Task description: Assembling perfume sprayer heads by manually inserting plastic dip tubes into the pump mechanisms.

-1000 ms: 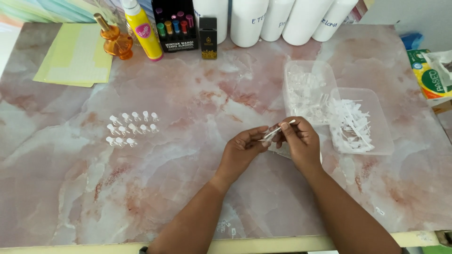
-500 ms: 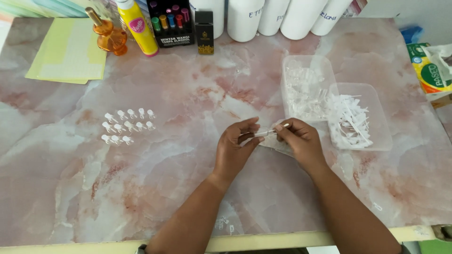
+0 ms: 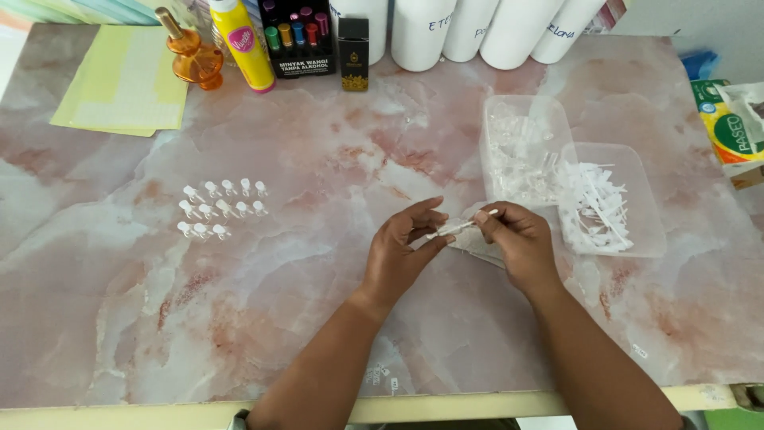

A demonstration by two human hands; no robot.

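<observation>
My left hand and my right hand meet over the middle of the pink marble table. Between their fingertips they pinch one small white pump piece with a thin tube. My right hand holds its tip end, my left hand the other end. Right behind my right hand stand two clear plastic tubs: one with clear small parts, one with white tube pieces. Several small white assembled pieces lie in rows to the left.
Along the back edge stand white bottles, a dark display box of small vials, a small black box, a yellow bottle and an amber glass bottle. Yellow paper sheets lie far left. A green packet sits far right.
The view shifted slightly. My hands stay together on the small white piece, and my left fingers have spread a little around its end.
</observation>
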